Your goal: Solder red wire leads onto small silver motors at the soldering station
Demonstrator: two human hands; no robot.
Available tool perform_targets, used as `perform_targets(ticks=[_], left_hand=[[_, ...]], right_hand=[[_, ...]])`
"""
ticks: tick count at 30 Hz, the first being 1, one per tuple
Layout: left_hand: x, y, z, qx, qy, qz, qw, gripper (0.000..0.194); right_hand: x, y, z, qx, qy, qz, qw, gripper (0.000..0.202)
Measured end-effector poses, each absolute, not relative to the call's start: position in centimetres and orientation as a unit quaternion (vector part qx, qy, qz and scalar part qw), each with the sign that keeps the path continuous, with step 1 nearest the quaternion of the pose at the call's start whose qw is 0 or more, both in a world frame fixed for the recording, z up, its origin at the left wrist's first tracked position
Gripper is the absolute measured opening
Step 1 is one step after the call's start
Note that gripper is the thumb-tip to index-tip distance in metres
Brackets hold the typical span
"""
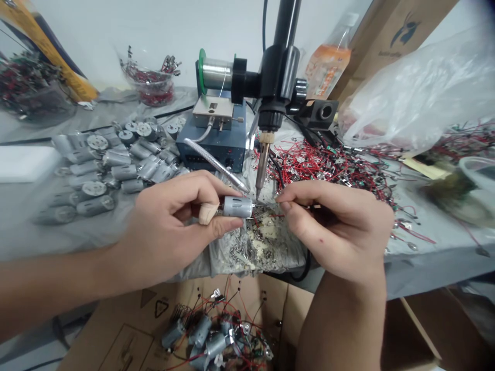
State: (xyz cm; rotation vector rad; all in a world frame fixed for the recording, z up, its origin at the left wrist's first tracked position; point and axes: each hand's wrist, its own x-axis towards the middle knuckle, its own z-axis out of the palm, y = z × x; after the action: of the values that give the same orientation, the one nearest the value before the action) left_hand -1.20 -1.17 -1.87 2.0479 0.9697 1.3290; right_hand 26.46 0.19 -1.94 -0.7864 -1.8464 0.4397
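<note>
My left hand (181, 221) grips a small silver motor (237, 207) between thumb and fingers, its terminal end facing right; one finger has a beige covering. Thin metal tweezers or a similar slim tool (270, 204) run from the pinched fingers of my right hand (332, 226) to the motor's terminal end; what exactly they are is too small to tell. Just above that end is the tip of a soldering iron (263, 167), pointing down from a black stand. The nozzle of a metal feed tube (218, 166) ends close to the motor's upper right edge.
Behind stands a blue feeder box (212, 136) with a solder spool (217, 73). Loose motors (126, 154) lie left, red-wired parts (325, 165) right. Below, a cardboard box (127, 330) holds wired motors (212, 337). A plastic bag (421, 93) sits at the right.
</note>
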Motion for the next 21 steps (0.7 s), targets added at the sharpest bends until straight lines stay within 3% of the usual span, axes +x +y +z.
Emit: perform_targets(ticks=[10, 21], left_hand=[[-2.3, -1.8, -1.6, 0.793, 0.334, 0.475, 0.185, 0.043], [-2.3, -2.4, -1.9, 0.77, 0.359, 0.503, 0.162, 0.042]], right_hand=[[29.6, -1.2, -0.2, -0.348, -0.817, 0.165, 0.429, 0.017], [33.0, -1.8, 0.2, -0.45, -0.823, 0.022, 0.346, 0.017]])
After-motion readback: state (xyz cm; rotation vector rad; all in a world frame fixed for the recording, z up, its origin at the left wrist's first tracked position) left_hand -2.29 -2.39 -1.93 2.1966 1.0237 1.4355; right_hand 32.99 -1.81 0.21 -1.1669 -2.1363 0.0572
